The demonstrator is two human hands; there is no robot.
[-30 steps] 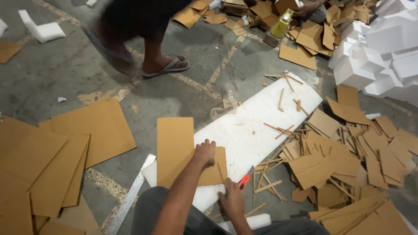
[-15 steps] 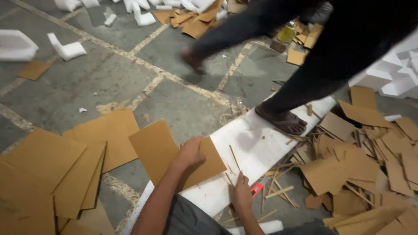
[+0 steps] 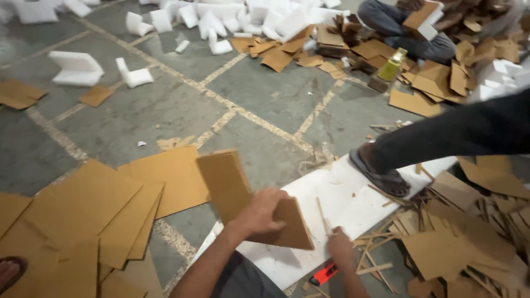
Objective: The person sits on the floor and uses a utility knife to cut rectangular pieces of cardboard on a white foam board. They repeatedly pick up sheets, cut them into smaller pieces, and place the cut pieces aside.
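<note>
Left hand grips a cardboard panel lifted over the white board; right hand closed on a red cutter (strip offcuts beside, uncut sheets remain).

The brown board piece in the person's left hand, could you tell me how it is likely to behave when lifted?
The brown board piece probably stays stiff: gripped by the left hand near one end, it sticks up flat without sagging. It seems light, since one hand raises it. Its thin edges may chip, judging by the splinter strips nearby.
</note>
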